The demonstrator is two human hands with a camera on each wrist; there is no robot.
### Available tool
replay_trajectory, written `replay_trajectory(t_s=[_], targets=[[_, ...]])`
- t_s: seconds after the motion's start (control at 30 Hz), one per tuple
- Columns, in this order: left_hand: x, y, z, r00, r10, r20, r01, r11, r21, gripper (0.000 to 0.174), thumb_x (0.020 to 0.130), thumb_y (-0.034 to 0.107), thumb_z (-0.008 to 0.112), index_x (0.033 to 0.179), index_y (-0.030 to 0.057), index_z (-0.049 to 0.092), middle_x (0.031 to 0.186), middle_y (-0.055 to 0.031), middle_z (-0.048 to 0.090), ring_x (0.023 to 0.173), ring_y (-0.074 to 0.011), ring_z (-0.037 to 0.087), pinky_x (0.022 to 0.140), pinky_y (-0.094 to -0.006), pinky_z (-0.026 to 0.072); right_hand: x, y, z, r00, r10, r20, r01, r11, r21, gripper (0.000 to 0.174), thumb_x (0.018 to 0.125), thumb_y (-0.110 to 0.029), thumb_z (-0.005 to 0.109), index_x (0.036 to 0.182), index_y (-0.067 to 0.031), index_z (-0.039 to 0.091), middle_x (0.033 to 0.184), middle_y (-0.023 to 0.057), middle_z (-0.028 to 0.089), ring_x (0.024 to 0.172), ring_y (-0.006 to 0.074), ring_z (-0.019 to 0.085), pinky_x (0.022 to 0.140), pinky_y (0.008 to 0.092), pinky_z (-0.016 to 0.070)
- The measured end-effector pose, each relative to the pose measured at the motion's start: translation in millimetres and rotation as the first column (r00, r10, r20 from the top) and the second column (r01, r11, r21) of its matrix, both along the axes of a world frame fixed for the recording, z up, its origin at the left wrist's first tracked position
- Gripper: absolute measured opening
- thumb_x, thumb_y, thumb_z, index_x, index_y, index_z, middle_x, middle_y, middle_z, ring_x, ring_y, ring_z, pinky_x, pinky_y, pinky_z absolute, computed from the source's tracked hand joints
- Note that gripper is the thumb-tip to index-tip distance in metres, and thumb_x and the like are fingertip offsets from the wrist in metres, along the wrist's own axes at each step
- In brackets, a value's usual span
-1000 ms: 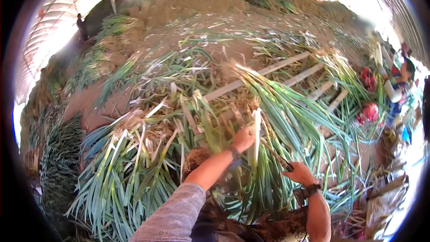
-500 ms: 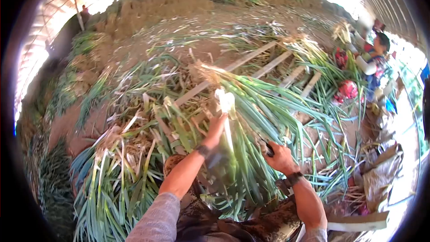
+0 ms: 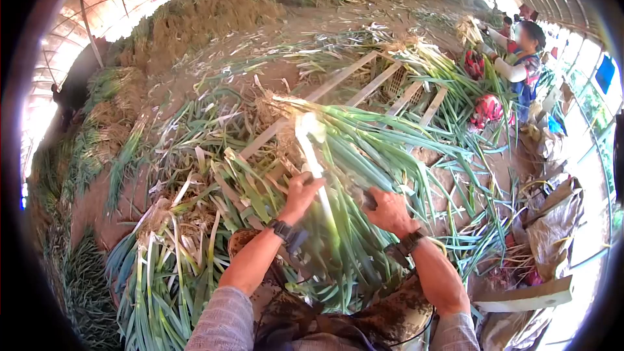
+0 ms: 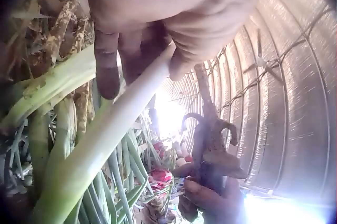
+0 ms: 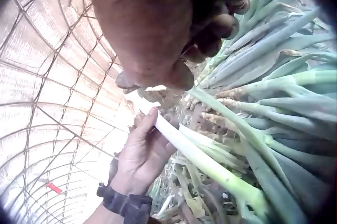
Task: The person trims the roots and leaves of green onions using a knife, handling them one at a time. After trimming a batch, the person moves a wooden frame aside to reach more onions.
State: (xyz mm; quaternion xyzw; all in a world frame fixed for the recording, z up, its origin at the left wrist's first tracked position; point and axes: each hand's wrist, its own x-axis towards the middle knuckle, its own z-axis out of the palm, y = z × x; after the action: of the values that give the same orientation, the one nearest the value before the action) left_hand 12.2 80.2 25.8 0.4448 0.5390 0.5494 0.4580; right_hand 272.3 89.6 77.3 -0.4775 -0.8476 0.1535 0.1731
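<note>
My left hand holds a large green onion by its white shank, root end up, green leaves hanging down towards my lap. In the left wrist view the thumb and fingers pinch the pale onion. My right hand grips an air blow gun with a dark body, hooked parts and a long narrow nozzle; in the head view only a dark end shows. Beside both hands a bundle of green onions lies with roots to the upper left. More green onions lie at my left.
Wooden slats lie ahead with a crate between them. Another person works at the right, near a red bundle. A pale board and crumpled sacking are at the lower right. Loose leaves litter the ground.
The head view has turned to the right, so the scene shifts left. My right hand has moved up nearer the held onion. The left hand keeps its hold on the shank.
</note>
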Motion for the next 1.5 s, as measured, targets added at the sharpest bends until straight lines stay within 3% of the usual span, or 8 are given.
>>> replay_trajectory(t_s=[0.13,0.3,0.5,0.8,0.97,1.23,1.33,1.5], targets=[[-1,2,-23,1.0,0.002,0.0,-0.002,0.998,0.066,0.017,0.091,0.019,0.068,0.093,0.0021,0.069,0.079,0.0007,0.063,0.066,-0.0058,0.056,0.056,-0.0229,0.0474,1,-1,3,0.999,0.011,-0.038,-0.01,1.0,0.01,0.03,0.085,-0.036,0.064,0.103,-0.0113,0.066,0.087,0.0167,0.07,0.08,0.0394,0.066,0.071,0.0498,0.0524],[-4,8,-36,0.855,0.029,0.518,-0.023,1.0,-0.016,0.019,0.099,0.022,0.061,0.11,0.0068,0.059,0.084,0.0017,0.056,0.068,-0.0125,0.058,0.064,-0.0307,0.0526,9,-1,-3,0.995,0.07,0.076,-0.066,0.997,-0.051,0.031,0.085,-0.037,0.064,0.103,-0.0113,0.067,0.086,0.0173,0.07,0.081,0.0391,0.066,0.073,0.0508,0.0519],[-45,10,-20,0.64,0.018,0.768,0.028,0.998,-0.047,0.051,0.099,0.065,0.039,0.1,0.0151,0.051,0.072,0.0036,0.048,0.063,-0.013,0.048,0.057,-0.033,0.0415,15,-13,-9,0.963,0.268,0.03,-0.268,0.963,-0.008,0.031,0.082,-0.034,0.068,0.1,-0.0098,0.067,0.076,0.0152,0.068,0.072,0.0391,0.066,0.066,0.0488,0.0518],[-47,-1,-19,0.638,0.076,0.766,-0.108,0.994,-0.009,0.028,0.1,0.038,0.054,0.114,0.0126,0.056,0.099,-0.0031,0.059,0.092,-0.0212,0.058,0.082,-0.0406,0.0497,2,-14,-16,0.975,0.217,0.041,-0.218,0.976,0.022,0.023,0.085,-0.03,0.063,0.095,-0.0096,0.063,0.075,0.0178,0.067,0.073,0.0398,0.065,0.067,0.0512,0.0508],[-79,-4,-28,0.66,-0.029,0.751,-0.041,0.996,0.074,0.028,0.099,0.038,0.057,0.114,0.0142,0.056,0.106,-0.0033,0.06,0.098,-0.0221,0.058,0.089,-0.0434,0.0492,-4,-23,-8,0.975,0.221,0.024,-0.222,0.974,0.041,0.024,0.086,-0.03,0.061,0.095,-0.0082,0.062,0.071,0.0181,0.066,0.068,0.0406,0.064,0.063,0.0525,0.048],[-61,-25,-4,0.619,0.188,0.763,-0.124,0.982,-0.141,0.037,0.099,0.048,0.055,0.118,0.0162,0.056,0.108,0.0001,0.06,0.097,-0.0193,0.058,0.089,-0.04,0.0486,-28,-28,-6,0.976,0.212,-0.054,-0.206,0.974,0.099,0.024,0.084,-0.028,0.065,0.095,-0.0066,0.063,0.079,0.0179,0.067,0.074,0.0383,0.065,0.065,0.0496,0.0498],[-60,-32,-3,0.569,-0.22,0.792,0.077,0.974,0.215,0.037,0.101,0.042,0.052,0.121,0.0121,0.056,0.111,-0.0037,0.064,0.103,-0.0227,0.06,0.096,-0.0387,0.0471,-34,-32,0,0.964,0.243,-0.103,-0.227,0.962,0.149,0.026,0.082,-0.027,0.066,0.098,-0.0068,0.063,0.081,0.0176,0.068,0.074,0.0381,0.066,0.065,0.049,0.0505],[-43,-44,19,0.663,-0.105,0.741,0.027,0.993,0.116,0.036,0.1,0.042,0.055,0.121,0.0139,0.056,0.114,-0.0024,0.062,0.107,-0.0219,0.057,0.096,-0.0398,0.046,-38,-33,7,0.978,0.186,-0.098,-0.175,0.978,0.11,0.03,0.081,-0.029,0.067,0.101,-0.0075,0.064,0.083,0.0172,0.069,0.075,0.0382,0.066,0.067,0.0486,0.0516]])
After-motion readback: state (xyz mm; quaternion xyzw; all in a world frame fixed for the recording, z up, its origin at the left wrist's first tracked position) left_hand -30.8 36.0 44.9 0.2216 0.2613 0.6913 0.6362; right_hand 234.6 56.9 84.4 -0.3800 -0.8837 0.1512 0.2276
